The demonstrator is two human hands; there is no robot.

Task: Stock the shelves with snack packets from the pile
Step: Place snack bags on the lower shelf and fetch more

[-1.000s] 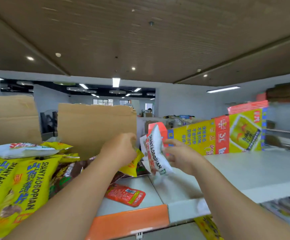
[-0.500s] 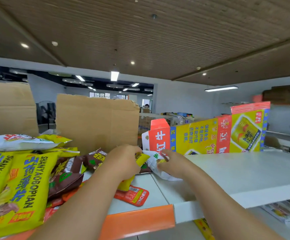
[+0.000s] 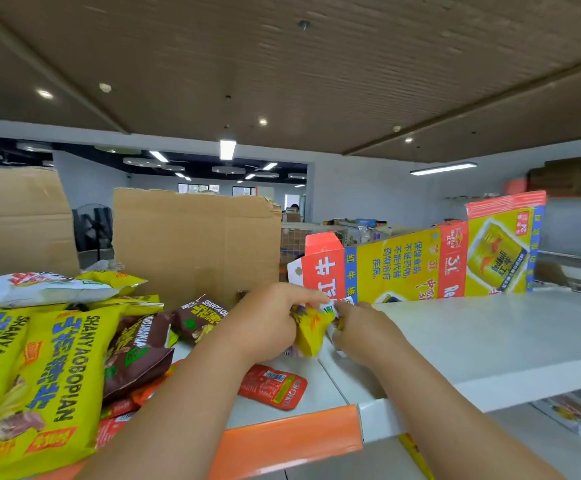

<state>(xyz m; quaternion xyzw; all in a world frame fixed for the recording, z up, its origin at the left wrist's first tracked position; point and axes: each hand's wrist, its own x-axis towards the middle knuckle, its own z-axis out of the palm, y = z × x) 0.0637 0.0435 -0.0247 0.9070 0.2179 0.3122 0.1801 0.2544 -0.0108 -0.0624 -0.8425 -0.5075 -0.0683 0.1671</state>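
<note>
Your left hand [image 3: 268,323] and right hand [image 3: 362,329] are close together. Both grip one yellow packet [image 3: 311,336], one hand on each side. The packet is low down, near the left end of the white shelf [image 3: 490,341], to the right of the pile [image 3: 39,358]. I cannot tell if it touches the shelf yet.

I think you are at the putting-down step. Next you need to set the packet neatly on the white shelf and let go with both hands. Then reach to the pile for another one.

A small white scrap [image 3: 346,301] peeks out by your right thumb, too small to tell what it is. Most of your fingertips hide behind the packet. The pile is cut off at the left edge.
</note>
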